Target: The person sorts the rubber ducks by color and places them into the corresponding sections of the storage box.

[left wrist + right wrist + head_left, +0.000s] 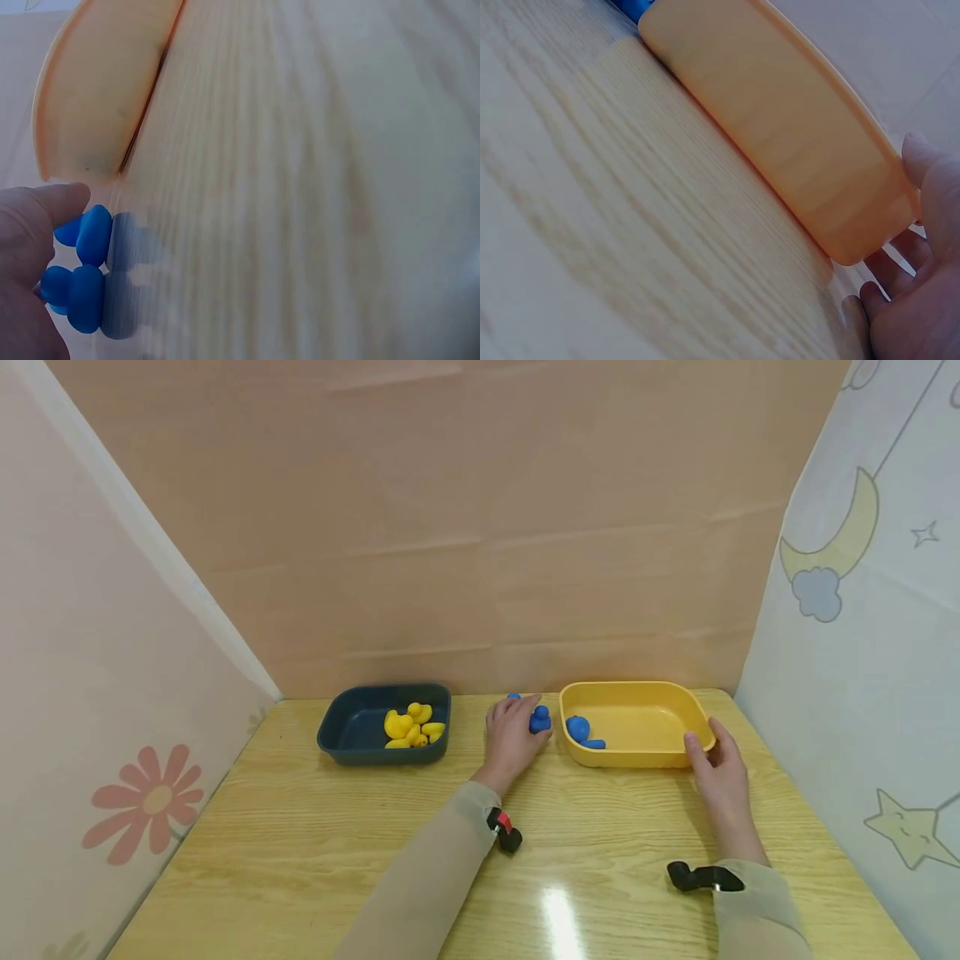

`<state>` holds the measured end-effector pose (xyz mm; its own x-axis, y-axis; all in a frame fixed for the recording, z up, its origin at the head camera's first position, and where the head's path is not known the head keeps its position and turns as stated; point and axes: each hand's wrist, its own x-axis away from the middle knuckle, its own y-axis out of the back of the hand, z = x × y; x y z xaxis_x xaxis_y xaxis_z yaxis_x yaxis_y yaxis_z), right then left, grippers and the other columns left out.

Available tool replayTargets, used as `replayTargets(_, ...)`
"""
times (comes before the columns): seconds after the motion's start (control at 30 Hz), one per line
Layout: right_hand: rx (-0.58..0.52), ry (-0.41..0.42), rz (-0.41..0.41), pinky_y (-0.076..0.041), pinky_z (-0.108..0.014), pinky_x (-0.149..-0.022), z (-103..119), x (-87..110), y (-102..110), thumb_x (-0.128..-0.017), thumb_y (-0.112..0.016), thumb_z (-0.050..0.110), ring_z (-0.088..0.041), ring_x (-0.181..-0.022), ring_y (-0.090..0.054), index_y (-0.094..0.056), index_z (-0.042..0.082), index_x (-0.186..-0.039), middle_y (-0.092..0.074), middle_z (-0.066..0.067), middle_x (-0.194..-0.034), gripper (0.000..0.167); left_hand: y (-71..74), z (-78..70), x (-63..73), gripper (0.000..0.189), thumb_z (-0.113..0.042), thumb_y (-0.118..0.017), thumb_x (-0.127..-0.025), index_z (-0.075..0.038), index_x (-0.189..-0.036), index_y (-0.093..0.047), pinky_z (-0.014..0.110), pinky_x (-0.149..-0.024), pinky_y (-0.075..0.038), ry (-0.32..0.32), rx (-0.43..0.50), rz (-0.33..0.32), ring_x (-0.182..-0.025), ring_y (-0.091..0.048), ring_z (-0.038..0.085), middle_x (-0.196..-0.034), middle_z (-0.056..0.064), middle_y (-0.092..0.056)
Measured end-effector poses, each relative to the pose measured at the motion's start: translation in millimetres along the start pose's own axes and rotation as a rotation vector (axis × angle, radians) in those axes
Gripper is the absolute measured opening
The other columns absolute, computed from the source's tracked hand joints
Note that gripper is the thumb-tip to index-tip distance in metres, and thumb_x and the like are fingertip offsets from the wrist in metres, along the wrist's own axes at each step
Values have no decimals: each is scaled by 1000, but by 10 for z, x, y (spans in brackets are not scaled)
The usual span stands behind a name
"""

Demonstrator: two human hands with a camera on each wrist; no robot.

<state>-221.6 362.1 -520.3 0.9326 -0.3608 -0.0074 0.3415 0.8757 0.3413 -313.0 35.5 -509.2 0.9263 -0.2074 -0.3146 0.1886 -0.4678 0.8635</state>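
While the right grip (pixel 724 774) pinches the yellow tray (pixel 630 759) at centre right, the left grip (pixel 512 732) is curved over a blue toy (pixel 539 721) mid-frame, can't tell if pinched, so I'd guess pickup, needing a snug hold next.

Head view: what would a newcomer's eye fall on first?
Probably the bright yellow toys clustered at the right of the dark tray, left of centre. Next, the yellow tray to the right, with blue toys at its left end and the right hand holding its right end. Between the trays, the left hand is at two more blue toys.
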Motion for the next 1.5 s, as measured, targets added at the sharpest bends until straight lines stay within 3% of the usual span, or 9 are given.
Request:
replayTargets(0.27, -5, -3, -5, -29, -41, -131, -1, 10, -21, -115, -52, 53, -38, -163, -29, -15, 20, -179, -19, -14, -182, 81, -25, 4, -11, 60, -40, -86, -99, -26, -154, -66, 60, -130, -25, -17, -72, -1, -146, -52, 26, -149, -7, -70)
replayTargets(0.53, -12, 1, -11, -28, -42, -132, -14, 7, -25, -115, -53, 53, -39, -164, -26, -16, 18, -179, -20, -14, -182, 82, -46, -4, 1, 53, -43, -84, -101, -30, -150, -70, 62, -129, -26, -10, -109, 26, -139, -56, 22, -142, -10, -73)
replayTargets(0.77, -15, 1, -9, -30, -19, -124, -10, 27, -22, -114, -54, 54, -37, -164, -26, -16, 20, -179, -19, -12, -182, 83, -47, -9, 8, 52, -42, -86, -99, -29, -147, -70, 65, -129, -25, -36, -126, 49, -137, -56, 24, -142, -6, -72)
replayTargets(0.83, -14, -3, -6, -30, -22, -125, -11, 24, -21, -114, -53, 55, -37, -165, -26, -16, 20, -179, -18, -12, -182, 83, -49, -9, 12, 51, -40, -86, -99, -29, -147, -70, 66, -129, -24, -41, -119, 48, -136, -57, 24, -141, -5, -73)
replayTargets(1.0, -14, -9, 5, -26, -48, -132, -8, 12, -18, -115, -51, 54, -39, -165, -23, -13, 19, -179, -15, -13, -183, 83, -53, -7, 19, 52, -39, -87, -99, -27, -146, -70, 65, -130, -22, -42, -106, 50, -136, -58, 25, -140, -4, -74)
replayTargets(1.07, -13, -7, 8, -25, -53, -132, -7, 9, -19, -115, -51, 55, -40, -165, -22, -13, 18, -179, -15, -14, -183, 84, -49, -5, 16, 52, -40, -87, -99, -26, -146, -70, 65, -130, -23, -39, -102, 52, -135, -58, 25, -139, -4, -74)
replayTargets(1.3, -16, -16, 10, -24, -54, -132, -9, 1, -19, -115, -51, 54, -40, -166, -21, -13, 18, -179, -14, -13, -183, 84, -31, -2, 0, 50, -39, -88, -97, -23, -141, -72, 63, -130, -25, -15, -62, 30, -135, -60, 25, -136, -4, -75)
replayTargets(1.5, -13, -13, 4, -26, -48, -132, -15, -7, -25, -115, -52, 54, -38, -165, -22, -14, 18, -179, -15, -13, -183, 83, 47, -20, 36, 46, -32, -90, -95, -19, -136, -75, 67, -128, -26, 10, 57, -63, -128, -65, 29, -129, -1, -77)
